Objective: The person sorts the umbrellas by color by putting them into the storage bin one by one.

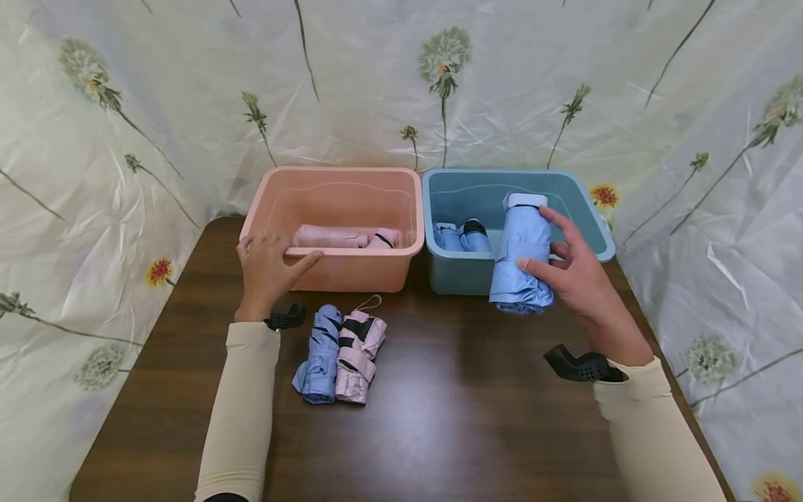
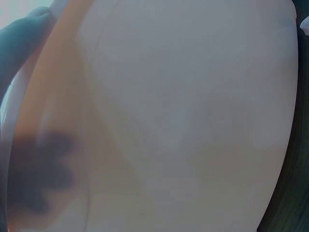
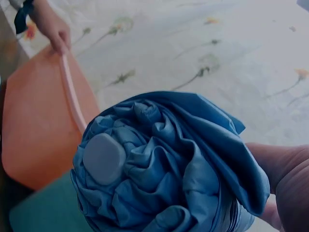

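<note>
While our left hand grips the orange tub, our right hand holds a blue umbrella right of centre.

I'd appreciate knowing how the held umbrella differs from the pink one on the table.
The right hand holds the blue umbrella, whereas the pink umbrella lies on the table. The pink umbrella shows broad black patches; the blue umbrella looks mostly blue. Both are rolled up.
</note>
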Demonstrator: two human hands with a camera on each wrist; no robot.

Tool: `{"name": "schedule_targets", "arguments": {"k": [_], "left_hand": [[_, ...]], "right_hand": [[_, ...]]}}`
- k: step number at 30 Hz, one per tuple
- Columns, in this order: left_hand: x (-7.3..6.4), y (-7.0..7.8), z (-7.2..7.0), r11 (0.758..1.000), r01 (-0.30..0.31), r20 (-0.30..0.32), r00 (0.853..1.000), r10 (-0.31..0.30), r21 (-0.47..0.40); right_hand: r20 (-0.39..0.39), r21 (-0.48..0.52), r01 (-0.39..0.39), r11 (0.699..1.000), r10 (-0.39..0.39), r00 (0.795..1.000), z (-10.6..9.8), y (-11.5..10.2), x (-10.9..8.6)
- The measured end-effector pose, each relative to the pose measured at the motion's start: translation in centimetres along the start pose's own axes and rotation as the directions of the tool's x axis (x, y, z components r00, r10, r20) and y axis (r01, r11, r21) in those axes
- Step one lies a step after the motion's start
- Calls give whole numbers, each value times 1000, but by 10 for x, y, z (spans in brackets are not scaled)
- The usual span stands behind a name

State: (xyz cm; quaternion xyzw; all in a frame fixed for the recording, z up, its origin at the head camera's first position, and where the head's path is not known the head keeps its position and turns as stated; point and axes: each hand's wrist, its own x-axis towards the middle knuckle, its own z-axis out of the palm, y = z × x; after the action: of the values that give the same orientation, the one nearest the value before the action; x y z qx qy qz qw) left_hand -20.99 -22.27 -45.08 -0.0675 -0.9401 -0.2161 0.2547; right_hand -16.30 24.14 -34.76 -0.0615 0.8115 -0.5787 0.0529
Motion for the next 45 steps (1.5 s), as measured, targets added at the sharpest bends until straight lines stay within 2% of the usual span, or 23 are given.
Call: {"name": "schedule_targets", "arguments": {"k": [8, 14, 19, 26, 32, 38, 45], "left_hand": [[0, 0, 1, 1000, -3, -18, 1000, 3, -11], [-1, 0, 0, 1000, 0, -27, 1000, 0, -13], [-2, 0, -1, 1000, -4, -32, 999, 3, -12], [0, -2, -2, 1000, -5, -20, 1000, 5, -7], [4, -2, -2, 1000, -6, -6, 1000, 6, -7], [2, -2, 0, 1000, -3, 1, 1000, 3, -11], [1, -5, 2, 1000, 4, 3, 1000, -4, 1]], "right_hand": [[-3, -118, -38, 992, 38, 999, -25, -5, 25], [6, -184, -17, 983, 18, 1000, -40, -6, 47], [10, -256, -43, 966, 47, 999, -51, -8, 65], [17, -211, -72, 975, 77, 997, -62, -6, 85], [10, -177, -84, 981, 87, 996, -69, 4, 105], [10, -156, -117, 981, 120, 993, -73, 11, 125], [6, -174, -138, 975, 142, 990, -73, 23, 139]]}}
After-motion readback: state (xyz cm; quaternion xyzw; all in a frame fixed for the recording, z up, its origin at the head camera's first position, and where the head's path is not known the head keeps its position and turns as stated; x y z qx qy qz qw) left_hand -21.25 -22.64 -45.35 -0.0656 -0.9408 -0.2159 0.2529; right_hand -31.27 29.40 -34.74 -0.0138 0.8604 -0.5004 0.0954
